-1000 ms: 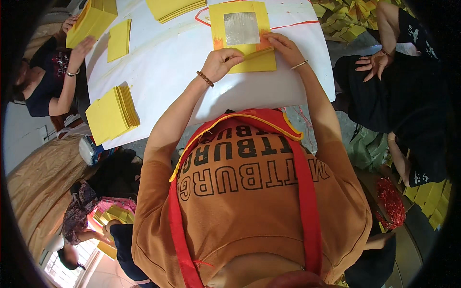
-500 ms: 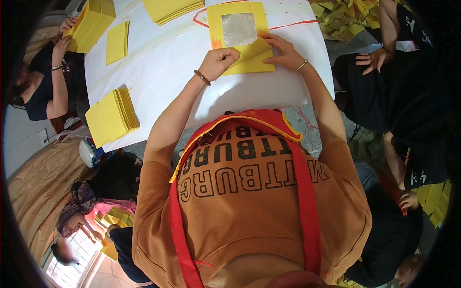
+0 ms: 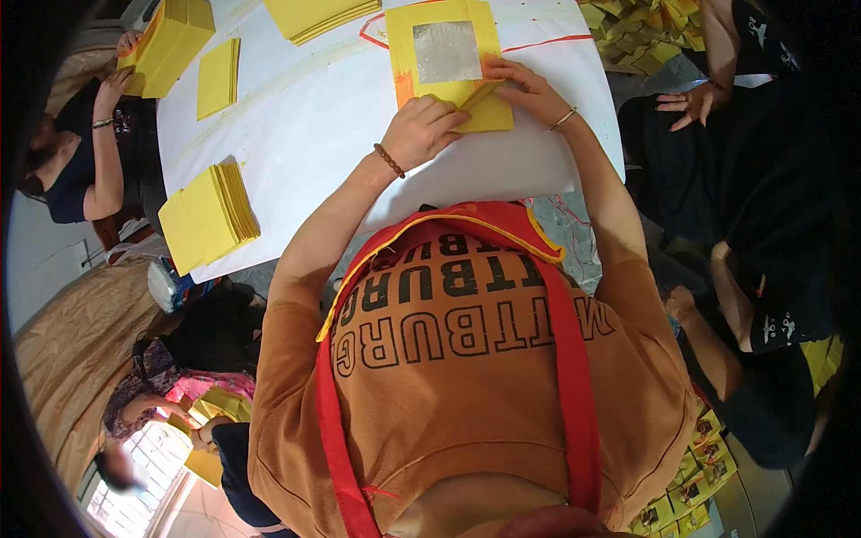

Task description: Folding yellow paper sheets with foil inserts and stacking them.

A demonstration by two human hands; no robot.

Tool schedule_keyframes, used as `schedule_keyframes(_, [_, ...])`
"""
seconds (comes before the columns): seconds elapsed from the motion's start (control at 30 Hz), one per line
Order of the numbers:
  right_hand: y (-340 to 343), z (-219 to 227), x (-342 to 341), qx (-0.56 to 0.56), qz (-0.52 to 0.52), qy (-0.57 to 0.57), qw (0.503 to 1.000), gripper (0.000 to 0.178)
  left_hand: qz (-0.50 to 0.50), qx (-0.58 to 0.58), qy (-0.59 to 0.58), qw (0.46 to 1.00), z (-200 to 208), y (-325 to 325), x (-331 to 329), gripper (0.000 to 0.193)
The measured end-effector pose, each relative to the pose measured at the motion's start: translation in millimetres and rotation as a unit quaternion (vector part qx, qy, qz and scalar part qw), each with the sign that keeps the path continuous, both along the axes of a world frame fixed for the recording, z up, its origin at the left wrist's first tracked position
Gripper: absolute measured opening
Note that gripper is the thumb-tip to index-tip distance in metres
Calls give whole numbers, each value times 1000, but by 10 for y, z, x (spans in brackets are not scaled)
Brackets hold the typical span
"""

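In front of me on the table lies a sheet of yellow paper (image 3: 402, 36) with a silver square (image 3: 446, 52) at its middle and orange marks at its sides. The near edge is partly turned up into a narrow fold. My left hand (image 3: 425, 134), with a beaded bracelet, is closed on the left part of that fold; its fingertips are partly hidden. At the right end of the fold, my right hand (image 3: 531, 93) pinches the paper between thumb and fingers.
Stacks of folded yellow paper (image 3: 202, 220) stand at the table's (image 3: 296, 134) left edge, far left and far side. A red string (image 3: 547, 43) lies beyond the sheet. Co-workers sit at left and right; one co-worker's hand (image 3: 689, 108) rests at right. Yellow paper pieces (image 3: 646, 36) are heaped far right.
The flap that stood loosely raised is now a narrower fold along the near edge. My left hand has moved slightly right and nearer me, and my right hand stays at the right end.
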State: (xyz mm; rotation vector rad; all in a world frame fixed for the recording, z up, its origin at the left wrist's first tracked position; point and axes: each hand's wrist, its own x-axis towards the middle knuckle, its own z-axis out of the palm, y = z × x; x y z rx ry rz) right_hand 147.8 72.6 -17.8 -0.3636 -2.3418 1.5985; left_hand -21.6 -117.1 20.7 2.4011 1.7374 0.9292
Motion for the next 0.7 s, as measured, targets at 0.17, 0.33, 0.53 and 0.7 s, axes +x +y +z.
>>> schedule_keyframes(0.17, [3, 43, 22, -121, -19, -1, 992, 30, 1, -68, -105, 992, 19, 37, -35, 25])
schedule_keyframes(0.33, [7, 76, 55, -143, -15, 21, 989, 34, 35, -109, -188, 976, 50, 53, -12, 18])
schedule_keyframes(0.53, [4, 149, 83, -129, -18, 1, 991, 38, 121, -224, -285, 924, 44, 60, -23, 17])
schedule_keyframes(0.7, [-15, 210, 97, -190, -1, -20, 982, 41, 126, -223, -382, 888, -42, 80, -49, 17])
